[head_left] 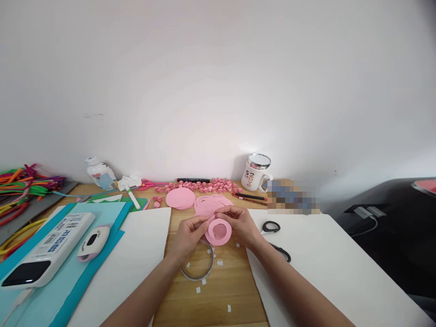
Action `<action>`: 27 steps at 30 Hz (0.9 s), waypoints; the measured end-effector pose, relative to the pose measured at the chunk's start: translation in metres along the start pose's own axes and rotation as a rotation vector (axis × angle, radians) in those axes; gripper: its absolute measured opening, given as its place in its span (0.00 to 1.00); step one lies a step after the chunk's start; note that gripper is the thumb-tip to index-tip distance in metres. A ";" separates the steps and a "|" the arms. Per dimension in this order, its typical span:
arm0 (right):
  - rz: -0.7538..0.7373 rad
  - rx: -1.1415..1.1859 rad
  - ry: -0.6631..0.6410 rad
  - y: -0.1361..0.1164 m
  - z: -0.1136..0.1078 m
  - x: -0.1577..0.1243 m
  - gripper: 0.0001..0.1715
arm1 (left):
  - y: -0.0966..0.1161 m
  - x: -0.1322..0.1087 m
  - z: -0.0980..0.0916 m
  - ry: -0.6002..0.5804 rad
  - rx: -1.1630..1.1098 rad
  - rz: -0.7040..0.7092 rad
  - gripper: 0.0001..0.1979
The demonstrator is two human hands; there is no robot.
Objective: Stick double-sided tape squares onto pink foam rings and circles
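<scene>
A pink paper spiral (228, 235) hangs from my fingertips, its strip curling round an open middle. My left hand (185, 237) pinches its upper left edge between thumb and fingers. My right hand (241, 225) pinches the top of it from the other side, close to the left fingertips. What lies between the right fingers is partly hidden. Just behind are more pink cut paper spirals (211, 202) and a stack of pink paper circles (180, 199). Below my left hand lies a tape roll (198, 278), with small white squares (204, 281) scattered around it.
Small pink rolled paper pieces (226, 185) line the wall beside a mug (251, 178). Black-handled scissors (271, 226) lie by my right forearm. At left are a white power bank (59, 250), a small white device (94, 242), a bottle (101, 175) and colourful pipe cleaners (25, 190).
</scene>
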State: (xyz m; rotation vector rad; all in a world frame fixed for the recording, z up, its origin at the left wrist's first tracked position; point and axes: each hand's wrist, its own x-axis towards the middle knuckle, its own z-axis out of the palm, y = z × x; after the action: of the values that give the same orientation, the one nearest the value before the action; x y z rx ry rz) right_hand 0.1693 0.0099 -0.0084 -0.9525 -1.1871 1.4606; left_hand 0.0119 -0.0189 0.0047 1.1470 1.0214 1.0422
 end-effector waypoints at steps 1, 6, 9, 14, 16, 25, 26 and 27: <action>0.002 -0.005 -0.011 -0.001 0.000 0.000 0.13 | 0.000 0.000 0.000 -0.001 -0.005 -0.002 0.17; -0.001 -0.003 -0.042 -0.003 0.001 -0.001 0.13 | 0.000 0.000 0.000 0.003 0.005 0.019 0.17; -0.008 0.019 -0.038 -0.002 0.000 -0.001 0.14 | 0.000 0.000 0.000 -0.002 0.011 0.027 0.16; -0.010 0.035 -0.023 0.001 -0.001 0.000 0.15 | 0.001 0.000 0.001 -0.015 0.019 0.014 0.15; -0.017 0.024 -0.006 0.001 -0.001 0.000 0.14 | 0.001 0.000 0.001 -0.014 0.023 0.004 0.15; -0.013 -0.010 -0.048 -0.003 0.000 -0.001 0.14 | 0.003 -0.001 0.001 -0.001 -0.026 -0.001 0.16; -0.015 0.001 -0.050 -0.002 0.000 -0.001 0.14 | 0.003 -0.001 0.001 -0.001 -0.024 0.003 0.15; -0.016 0.015 -0.050 -0.002 -0.001 -0.001 0.14 | 0.003 -0.001 0.001 -0.001 -0.022 0.004 0.15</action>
State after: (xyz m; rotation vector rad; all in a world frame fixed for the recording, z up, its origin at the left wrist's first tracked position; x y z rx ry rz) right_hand 0.1704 0.0091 -0.0069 -0.8995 -1.2156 1.4860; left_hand 0.0122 -0.0196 0.0075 1.1325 1.0051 1.0536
